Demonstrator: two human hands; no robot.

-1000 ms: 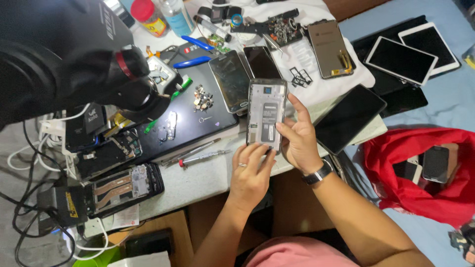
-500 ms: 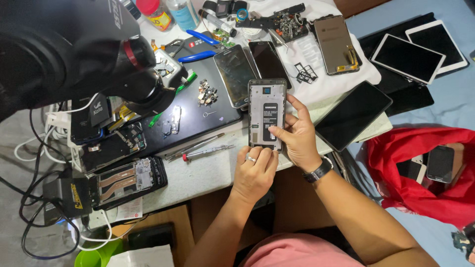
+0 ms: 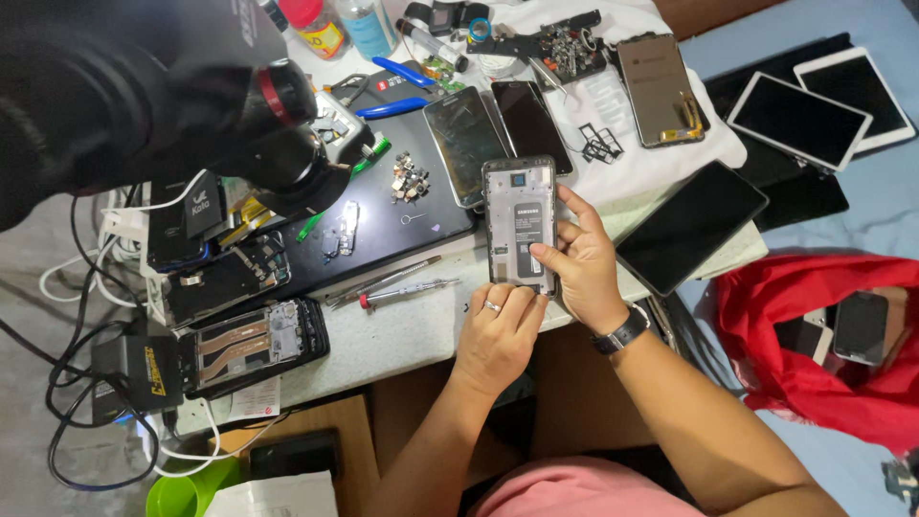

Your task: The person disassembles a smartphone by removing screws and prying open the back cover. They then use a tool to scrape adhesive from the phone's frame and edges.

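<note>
White and crowded, the work table [image 3: 402,335] lies below us, full of phone parts. We hold an opened phone [image 3: 520,225], its back cover off and the inner frame showing, upright over the near edge of the table. Our right hand [image 3: 584,273] grasps it from the right side, with the thumb pressed on the lower part of the frame. Our left hand [image 3: 498,335] is curled under the bottom end of the phone, fingers touching it; a ring is on one finger. Just beside the phone, on the left, two thin screwdrivers [image 3: 392,285] lie on the table. Behind it are a dark mat [image 3: 402,225] with a small pile of screws [image 3: 410,179] and two phone screens [image 3: 498,134]. A red bag [image 3: 814,325] sits at the right.
</note>
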